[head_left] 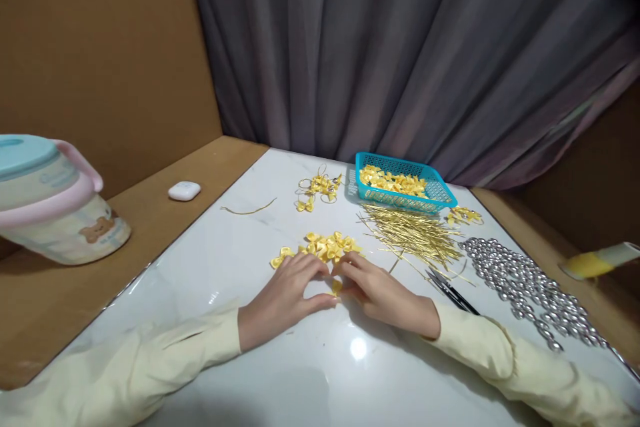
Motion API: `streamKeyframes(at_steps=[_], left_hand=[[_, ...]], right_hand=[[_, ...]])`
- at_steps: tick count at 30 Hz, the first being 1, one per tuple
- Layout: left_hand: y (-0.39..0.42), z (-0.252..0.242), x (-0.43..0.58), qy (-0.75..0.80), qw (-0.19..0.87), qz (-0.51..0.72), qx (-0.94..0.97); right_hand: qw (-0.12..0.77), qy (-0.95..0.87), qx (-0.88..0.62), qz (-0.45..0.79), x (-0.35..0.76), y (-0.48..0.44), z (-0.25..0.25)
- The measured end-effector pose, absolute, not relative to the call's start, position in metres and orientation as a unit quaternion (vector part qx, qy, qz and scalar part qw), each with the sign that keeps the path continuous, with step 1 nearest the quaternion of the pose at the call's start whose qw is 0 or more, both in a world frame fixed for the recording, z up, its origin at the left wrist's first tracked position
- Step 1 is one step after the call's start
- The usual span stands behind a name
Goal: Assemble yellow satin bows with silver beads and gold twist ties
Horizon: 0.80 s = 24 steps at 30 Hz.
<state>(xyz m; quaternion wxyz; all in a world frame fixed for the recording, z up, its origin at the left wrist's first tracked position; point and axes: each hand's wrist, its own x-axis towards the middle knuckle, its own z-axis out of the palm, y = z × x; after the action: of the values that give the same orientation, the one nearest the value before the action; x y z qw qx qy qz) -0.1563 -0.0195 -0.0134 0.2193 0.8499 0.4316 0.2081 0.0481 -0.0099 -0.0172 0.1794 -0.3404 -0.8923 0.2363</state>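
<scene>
My left hand (293, 285) and my right hand (383, 290) meet over the middle of the table. Between their fingertips is a small yellow ribbon flower (337, 287), partly hidden by the fingers. My left thumb touches its lower edge, with the index finger curved above it. The right fingers pinch it from the other side. Just beyond the hands lies a loose pile of yellow ribbon flowers (330, 245). Black-handled scissors (453, 292) rest beside my right wrist, partly covered by the sleeve.
Gold wire strips (413, 233) lie right of centre, before a blue basket (443, 195) of yellow flowers. Silver beads (525, 287) spread along the right edge. Wired flowers (323, 185) sit at the back, a loose wire (250, 209) at left. A white case (185, 191) and bucket-shaped container (60, 213) stand left.
</scene>
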Motion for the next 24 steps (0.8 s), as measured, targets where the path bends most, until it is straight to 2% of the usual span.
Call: streamKeyframes(at_steps=[6, 12, 15, 20, 24], left_hand=[[-0.025, -0.012, -0.152, 0.428, 0.243, 0.187, 0.85], [-0.025, -0.008, -0.152, 0.39, 0.323, 0.214, 0.835], [-0.025, -0.007, -0.152, 0.387, 0.402, 0.226, 0.798], [-0.023, -0.004, -0.154, 0.381, 0.632, 0.221, 0.638], [-0.024, -0.001, -0.154, 0.368, 0.673, 0.237, 0.596]], right_hand=[[0.193, -0.883, -0.342, 0.257, 0.048, -0.009, -0.022], [0.254, -0.834, -0.338, 0.355, 0.047, -0.012, -0.026], [0.281, -0.813, -0.334, 0.385, 0.047, -0.015, -0.025], [0.297, -0.822, -0.319, 0.367, 0.048, -0.018, -0.021], [0.302, -0.813, -0.32, 0.382, 0.048, -0.019, -0.018]])
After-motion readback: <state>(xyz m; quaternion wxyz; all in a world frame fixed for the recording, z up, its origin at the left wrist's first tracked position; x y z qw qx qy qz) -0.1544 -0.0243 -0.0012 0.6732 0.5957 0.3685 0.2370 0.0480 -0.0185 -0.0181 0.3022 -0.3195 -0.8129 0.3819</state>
